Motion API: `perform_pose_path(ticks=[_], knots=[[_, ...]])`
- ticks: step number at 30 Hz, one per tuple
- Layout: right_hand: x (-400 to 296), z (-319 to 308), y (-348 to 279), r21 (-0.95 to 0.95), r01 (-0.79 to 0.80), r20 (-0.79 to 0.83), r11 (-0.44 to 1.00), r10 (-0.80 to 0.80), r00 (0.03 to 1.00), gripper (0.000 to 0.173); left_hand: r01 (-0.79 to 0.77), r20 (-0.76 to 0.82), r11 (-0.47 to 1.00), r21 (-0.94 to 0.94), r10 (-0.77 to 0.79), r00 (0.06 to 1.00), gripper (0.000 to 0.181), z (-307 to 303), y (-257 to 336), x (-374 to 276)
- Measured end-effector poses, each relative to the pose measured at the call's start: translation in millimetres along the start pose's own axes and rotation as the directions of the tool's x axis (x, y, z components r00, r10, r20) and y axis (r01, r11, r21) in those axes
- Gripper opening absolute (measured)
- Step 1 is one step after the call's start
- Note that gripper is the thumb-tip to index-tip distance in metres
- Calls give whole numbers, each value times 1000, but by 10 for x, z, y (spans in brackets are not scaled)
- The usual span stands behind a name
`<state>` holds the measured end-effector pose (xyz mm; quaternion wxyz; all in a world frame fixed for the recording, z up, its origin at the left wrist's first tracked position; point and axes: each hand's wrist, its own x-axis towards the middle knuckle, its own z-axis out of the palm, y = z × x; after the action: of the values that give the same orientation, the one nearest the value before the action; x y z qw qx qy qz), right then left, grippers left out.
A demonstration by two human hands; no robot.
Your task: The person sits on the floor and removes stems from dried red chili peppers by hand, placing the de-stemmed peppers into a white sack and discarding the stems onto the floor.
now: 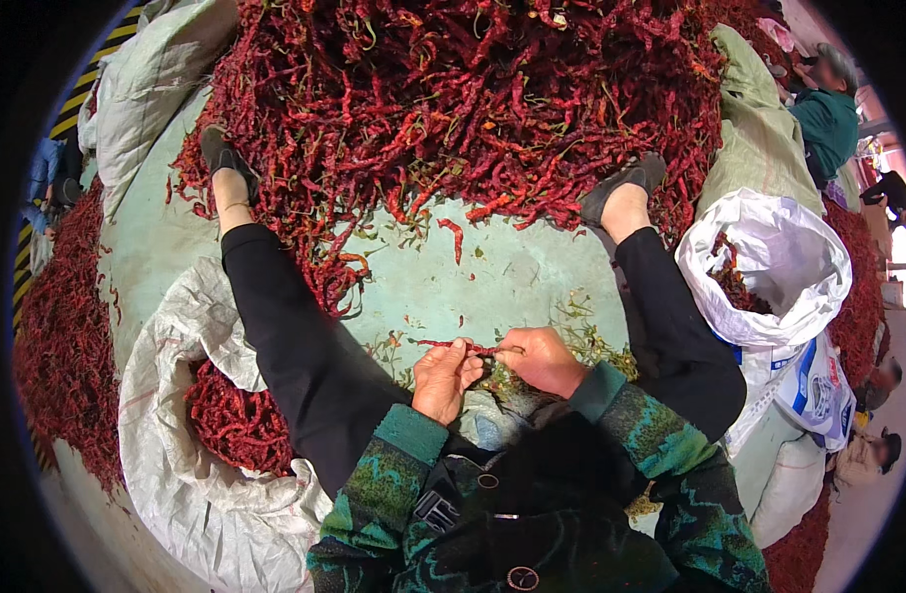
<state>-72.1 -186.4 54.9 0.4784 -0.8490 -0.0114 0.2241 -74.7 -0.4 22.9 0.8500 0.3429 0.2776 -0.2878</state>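
Between my hands is one thin dried red chili pepper (pixel 439 343), held level above the pale green floor. My left hand (pixel 444 378) pinches it along its middle with thumb and fingers, its tip pointing left. At the other end, the thumb and fingers of my right hand (pixel 538 359) close on the stem end. Below and beside the hands, plucked green stems (pixel 580 326) are scattered on the floor. Ahead, a large heap of dried red chilies (pixel 453 111) spreads between and beyond my feet. A single loose chili (pixel 453 239) lies just in front of the heap.
A white woven sack (pixel 163 474) at my left holds red chilies (pixel 238 419). Right of my leg stands an open white plastic bag (pixel 808 296) with darker chilies inside. Filled sacks (pixel 152 96) flank the heap. Other people (pixel 827 126) sit among more chili piles (pixel 60 341).
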Motion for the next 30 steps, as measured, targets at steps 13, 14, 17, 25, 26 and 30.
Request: perform_pose_path(ticks=[13,14,17,25,26,30], knots=[[192,279,204,-365,-47,-322,930,-79,944,19,-363,230,856,369,294,928,17,361,72,-257],[206,272,249,-330,-91,-256,940,4,967,22,-357,230,856,375,287,930,16,369,134,-282],[414,170,157,-503,2,-33,864,-22,999,22,-289,149,905,312,254,956,16,166,233,-187],[1835,114,8,-541,-133,-369,830,-93,925,20,-17,6,990,-143,18,1000,21,-208,388,46],[1938,117,-7,-561,-167,-368,811,-63,928,20,-26,31,981,-191,33,999,24,-263,376,105],[2045,77,62,-534,-156,-281,831,-1,960,17,-89,-51,956,-280,78,996,36,-259,379,353]])
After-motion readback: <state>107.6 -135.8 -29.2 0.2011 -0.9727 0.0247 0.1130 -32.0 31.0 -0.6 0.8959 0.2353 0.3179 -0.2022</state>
